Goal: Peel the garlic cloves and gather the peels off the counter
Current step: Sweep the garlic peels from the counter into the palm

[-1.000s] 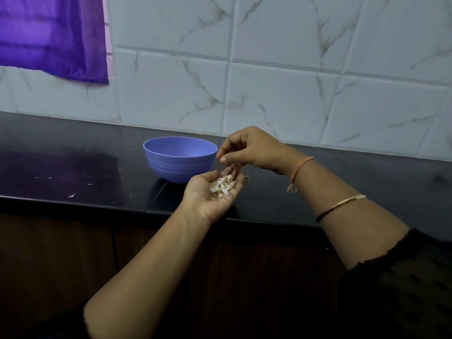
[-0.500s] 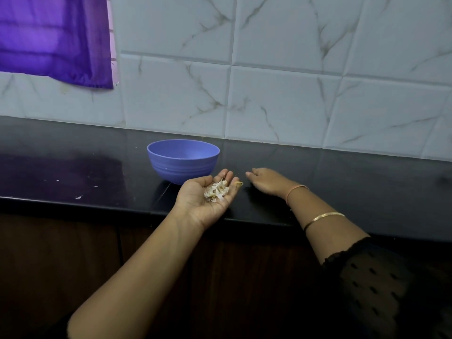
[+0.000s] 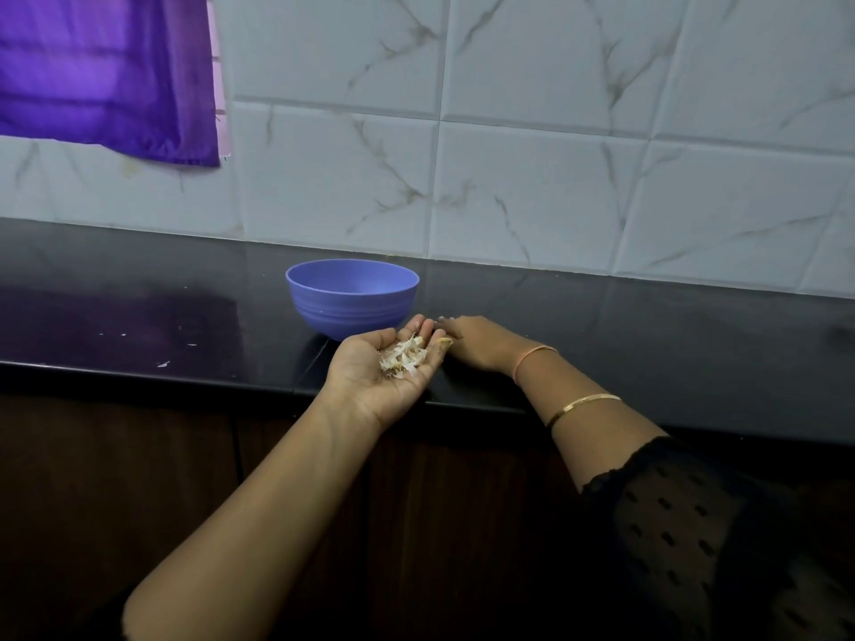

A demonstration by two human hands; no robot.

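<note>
Left hand (image 3: 386, 370), just in front of the blue bowl (image 3: 351, 293), lies palm up and loosely cupped, carrying a heap of garlic peels (image 3: 403, 356). Right hand (image 3: 479, 342), just right of the bowl, I read as resting palm-down on the desk (image 3: 647, 335), fingers flat. Stray peel flecks (image 3: 163, 364) lie well left of the bowl.

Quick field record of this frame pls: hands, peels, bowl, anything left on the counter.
left hand: palm up, cupping pale papery garlic peels, at edge of glossy black counter
right hand: palm down on counter, beside left hand
bowl: round lavender-blue plastic bowl, upright on counter behind both hands; contents hidden
leftover: few white peel flecks on counter, left of bowl
</note>
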